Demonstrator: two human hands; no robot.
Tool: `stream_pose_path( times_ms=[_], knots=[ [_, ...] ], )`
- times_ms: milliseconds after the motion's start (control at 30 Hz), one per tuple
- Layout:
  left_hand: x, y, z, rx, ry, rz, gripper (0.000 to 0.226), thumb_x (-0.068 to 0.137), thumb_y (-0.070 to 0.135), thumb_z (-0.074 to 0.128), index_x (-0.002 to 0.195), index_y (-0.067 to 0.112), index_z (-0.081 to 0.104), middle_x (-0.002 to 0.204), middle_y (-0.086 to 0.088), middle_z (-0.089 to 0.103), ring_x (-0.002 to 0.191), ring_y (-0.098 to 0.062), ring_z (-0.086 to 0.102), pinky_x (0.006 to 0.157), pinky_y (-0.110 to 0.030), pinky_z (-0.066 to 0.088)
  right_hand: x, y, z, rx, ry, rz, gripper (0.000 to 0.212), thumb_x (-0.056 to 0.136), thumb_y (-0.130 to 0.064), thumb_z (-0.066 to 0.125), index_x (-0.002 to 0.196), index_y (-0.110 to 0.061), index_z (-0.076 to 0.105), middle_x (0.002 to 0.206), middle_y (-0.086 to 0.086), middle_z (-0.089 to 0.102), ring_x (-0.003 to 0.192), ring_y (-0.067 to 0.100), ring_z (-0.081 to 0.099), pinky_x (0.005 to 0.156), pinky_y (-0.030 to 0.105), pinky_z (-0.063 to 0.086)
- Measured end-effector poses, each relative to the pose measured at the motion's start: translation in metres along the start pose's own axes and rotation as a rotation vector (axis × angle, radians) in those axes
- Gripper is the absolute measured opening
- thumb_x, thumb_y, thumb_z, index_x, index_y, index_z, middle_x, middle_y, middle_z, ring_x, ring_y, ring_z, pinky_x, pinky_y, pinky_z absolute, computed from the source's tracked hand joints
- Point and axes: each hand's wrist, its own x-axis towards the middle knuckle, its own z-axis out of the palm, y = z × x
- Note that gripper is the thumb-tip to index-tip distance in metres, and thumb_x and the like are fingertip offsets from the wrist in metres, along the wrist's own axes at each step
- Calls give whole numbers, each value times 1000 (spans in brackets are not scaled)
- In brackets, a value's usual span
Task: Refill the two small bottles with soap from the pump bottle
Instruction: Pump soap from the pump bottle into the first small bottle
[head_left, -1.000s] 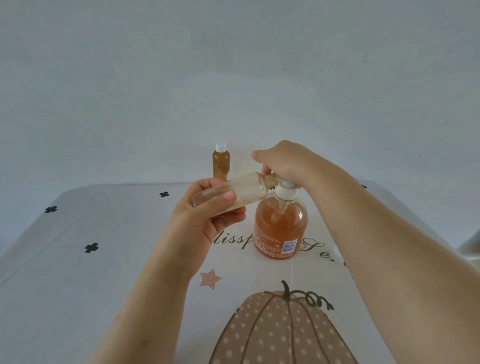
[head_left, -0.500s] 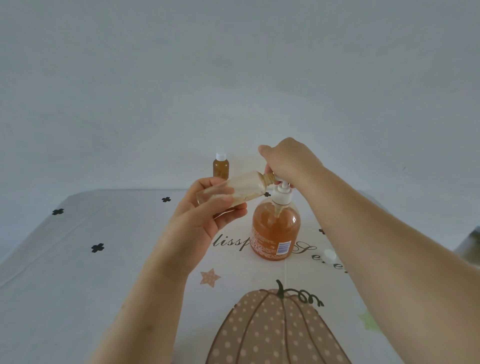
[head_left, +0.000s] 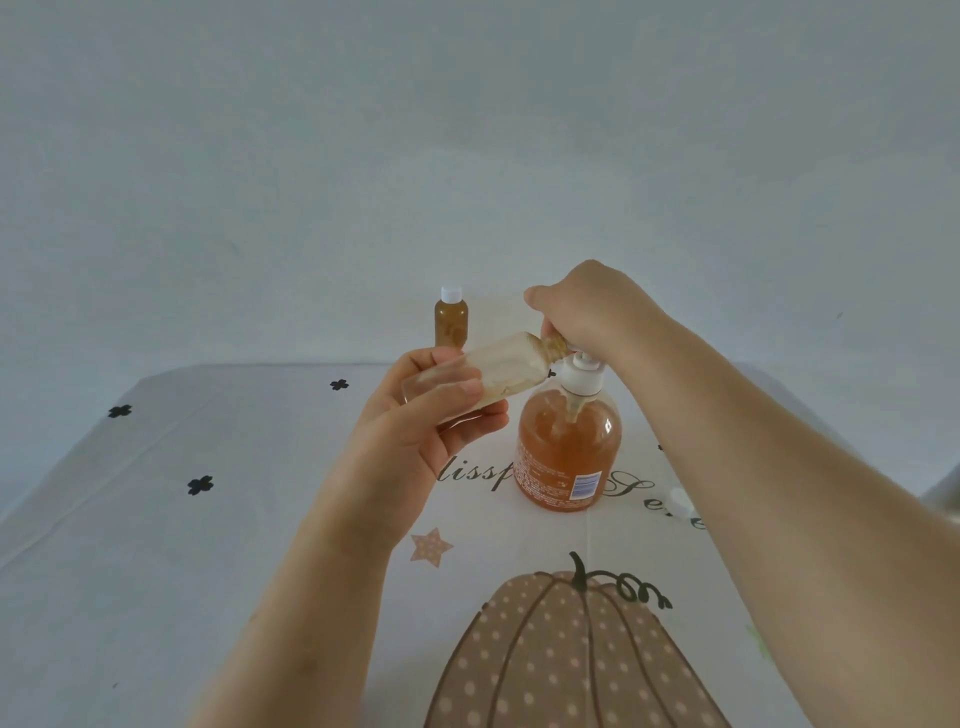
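A round pump bottle (head_left: 569, 457) of orange soap with a white pump stands at the table's middle. My right hand (head_left: 587, 312) sits over the pump head, its fingers curled down around it. My left hand (head_left: 421, 415) grips a small clear bottle (head_left: 498, 376), tilted almost on its side, its open neck held up against the pump's nozzle under my right hand. Pale soap coats the inside of this bottle. A second small bottle (head_left: 451, 319), filled with amber soap and closed with a white cap, stands upright behind, near the wall.
The table carries a white cloth (head_left: 156, 519) printed with a dotted pumpkin, a star, lettering and black clovers. A small white cap (head_left: 681, 501) lies on the cloth to the right of the pump bottle, partly behind my right forearm. A plain wall rises behind.
The pump head has risen under my right hand since a second ago. The small bottle stays at the nozzle. The view has shifted slightly.
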Motion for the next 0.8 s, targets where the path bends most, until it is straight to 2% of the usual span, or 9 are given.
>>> stream_pose_path(
  times_ms=[133, 267, 533, 667, 800],
  knots=[
    [3, -1, -3, 4, 19, -15, 30, 75, 3, 66, 103, 4, 56, 99, -15, 66, 83, -27, 70, 77, -33, 58, 11, 7, 11, -20, -10, 0, 26, 91, -22, 55, 100, -9, 76, 93, 7, 75, 67, 22, 58, 63, 30, 42],
    [3, -2, -3, 8, 16, -11, 29, 75, 2, 66, 102, 5, 57, 97, -13, 67, 83, -27, 70, 76, -33, 58, 9, 10, 10, 26, 13, -12, 29, 90, -24, 55, 102, -7, 76, 83, 5, 69, 61, 20, 53, 58, 29, 39],
    [1, -1, 0, 14, 5, 14, 28, 76, 3, 67, 102, 6, 56, 96, -12, 68, 83, -26, 70, 78, -33, 58, -2, 5, 4, 54, 13, 8, 30, 86, -21, 54, 100, -6, 76, 86, 7, 77, 60, 21, 57, 62, 30, 43],
    [0, 1, 2, -10, 3, 33, 32, 76, 5, 68, 106, 6, 55, 100, -14, 68, 85, -28, 70, 79, -33, 57, -9, -2, -6, 48, 2, 4, 30, 88, -18, 53, 101, -4, 76, 62, 6, 66, 47, 22, 57, 65, 29, 47],
    [-2, 1, 5, -20, -4, 44, 34, 77, 5, 69, 108, 5, 54, 101, -14, 69, 87, -29, 70, 81, -34, 57, -13, -6, -14, 13, -51, -24, 32, 97, -19, 51, 102, -1, 77, 37, -1, 54, 45, 19, 56, 57, 25, 47]
  ],
)
